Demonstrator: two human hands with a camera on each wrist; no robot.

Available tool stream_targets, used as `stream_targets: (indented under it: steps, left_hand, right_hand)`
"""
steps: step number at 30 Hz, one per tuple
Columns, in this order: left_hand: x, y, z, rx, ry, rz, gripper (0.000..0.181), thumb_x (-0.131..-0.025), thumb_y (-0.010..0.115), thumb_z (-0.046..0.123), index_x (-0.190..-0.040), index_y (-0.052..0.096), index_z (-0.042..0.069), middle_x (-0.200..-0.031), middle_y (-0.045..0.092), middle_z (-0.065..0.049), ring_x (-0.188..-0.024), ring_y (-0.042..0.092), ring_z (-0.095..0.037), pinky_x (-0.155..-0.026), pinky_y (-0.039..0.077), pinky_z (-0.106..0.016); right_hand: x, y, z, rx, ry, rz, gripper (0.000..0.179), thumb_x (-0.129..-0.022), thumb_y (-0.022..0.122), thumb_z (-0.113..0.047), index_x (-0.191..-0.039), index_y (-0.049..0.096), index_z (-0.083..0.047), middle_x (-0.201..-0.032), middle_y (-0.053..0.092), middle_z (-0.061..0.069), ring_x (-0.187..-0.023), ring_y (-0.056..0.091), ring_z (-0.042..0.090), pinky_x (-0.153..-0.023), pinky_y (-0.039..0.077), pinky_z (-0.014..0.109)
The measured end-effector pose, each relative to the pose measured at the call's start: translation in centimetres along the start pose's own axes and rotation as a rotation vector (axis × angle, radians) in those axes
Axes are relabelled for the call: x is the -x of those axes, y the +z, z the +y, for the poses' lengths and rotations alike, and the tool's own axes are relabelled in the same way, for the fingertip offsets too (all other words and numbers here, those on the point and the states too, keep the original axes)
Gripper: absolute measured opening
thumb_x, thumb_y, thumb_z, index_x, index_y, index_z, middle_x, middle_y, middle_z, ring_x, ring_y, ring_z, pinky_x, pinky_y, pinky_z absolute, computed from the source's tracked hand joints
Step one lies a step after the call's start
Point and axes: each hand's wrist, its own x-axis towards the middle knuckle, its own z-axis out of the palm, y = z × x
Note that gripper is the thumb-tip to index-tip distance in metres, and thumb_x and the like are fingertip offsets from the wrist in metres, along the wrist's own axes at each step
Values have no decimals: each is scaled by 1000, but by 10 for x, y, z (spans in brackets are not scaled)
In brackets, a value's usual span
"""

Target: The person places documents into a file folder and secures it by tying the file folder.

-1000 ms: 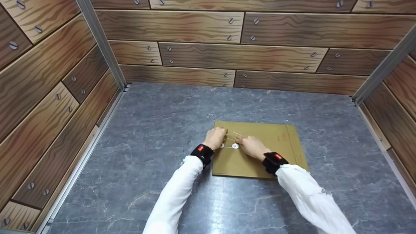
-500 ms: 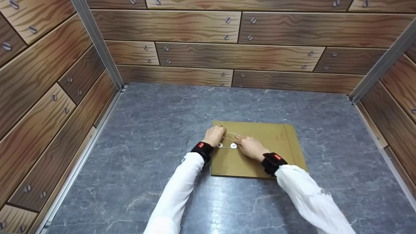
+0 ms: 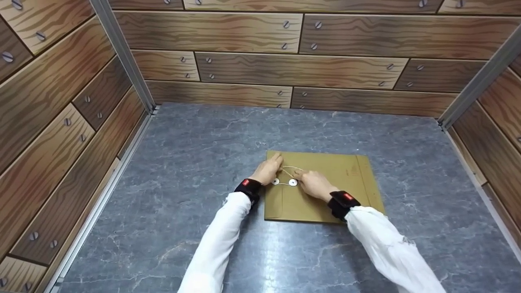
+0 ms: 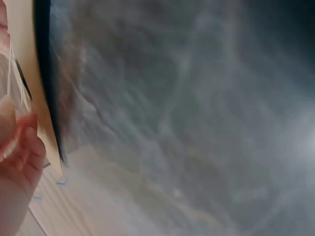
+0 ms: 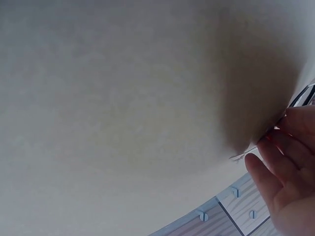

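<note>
A flat brown file envelope lies on the grey surface, with two white button discs, a right disc and a left disc, joined by thin string. My left hand is over the envelope's left side, one finger stretched forward, and pinches the pale string. In the left wrist view, two string strands lead to its fingers. My right hand rests right of the right disc, pinching the string between thumb and fingertips. Its fingers show at the right wrist view's edge; the exact grip is partly hidden.
The grey marbled tabletop extends around the envelope. Wood-patterned panels stand at the back and both sides, with metal posts at the corners.
My left hand has shifted slightly, and its finger has straightened forward; the string between the hands now forms a narrow, pointed loop. The right hand stays almost in place.
</note>
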Motion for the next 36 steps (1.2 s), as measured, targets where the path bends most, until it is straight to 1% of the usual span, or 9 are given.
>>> stream_targets:
  steps: [5,10,13,16,20,25,30,34,36]
  left_hand:
    - [-1,-3,1,143,-42,-21,12,-82,60,-1,-86,50,4,-79,50,-4,-76,52,-19,-66,44,-30]
    - [-3,-5,2,188,-65,-60,12,-83,60,1,-86,50,6,-71,52,-1,-71,51,-16,-61,43,-28]
    - [-4,-9,2,166,-49,-98,9,-86,59,6,-88,49,7,-69,51,1,-66,51,-16,-56,42,-27]
    - [-4,-13,0,102,-6,-131,10,-87,60,14,-89,51,8,-71,54,0,-65,53,-16,-55,43,-27]
    - [-1,-16,-7,32,25,-120,11,-82,65,15,-86,60,6,-76,62,-3,-70,59,-18,-60,46,-28]
    - [4,-14,-14,0,-44,-71,6,-76,68,12,-76,64,8,-74,64,-2,-69,60,-18,-60,46,-28]
    - [8,-10,-12,-17,-79,-33,9,-74,70,12,-72,62,7,-70,63,-3,-64,59,-21,-56,46,-31]
    - [9,-8,-9,-49,-102,-14,10,-75,70,12,-74,61,6,-71,63,-4,-66,60,-22,-56,47,-32]
    - [10,-8,-9,-55,-108,-2,9,-75,69,11,-74,61,6,-72,63,-5,-66,61,-23,-56,48,-32]
  right_hand:
    - [0,0,-1,2,-6,-9,12,-81,57,2,-89,64,-3,-95,62,12,-71,60,35,-58,48,45]
    - [0,0,-1,-4,3,-18,12,-81,56,2,-89,63,-3,-102,61,14,-73,59,36,-59,48,45]
    - [0,-1,-1,-8,-1,-11,11,-81,56,3,-88,62,-3,-98,62,14,-70,59,36,-57,48,45]
    - [0,-1,-1,-1,-19,2,12,-79,57,5,-88,61,-2,-93,62,13,-69,59,36,-55,48,45]
    - [1,-1,-1,15,-47,20,11,-78,56,6,-86,61,-1,-96,61,15,-74,59,35,-59,48,45]
    - [1,0,1,30,-66,36,12,-78,56,6,-87,62,0,-97,62,16,-75,60,35,-60,48,46]
    - [2,0,1,26,-60,29,16,-78,56,6,-91,63,1,-100,62,17,-75,60,36,-61,48,47]
    - [0,-3,0,-8,-27,-11,17,-79,54,7,-93,62,0,-103,61,18,-77,60,37,-64,49,46]
    - [-2,-5,-1,-32,6,-36,17,-80,53,7,-93,61,0,-99,62,17,-77,60,36,-64,49,45]
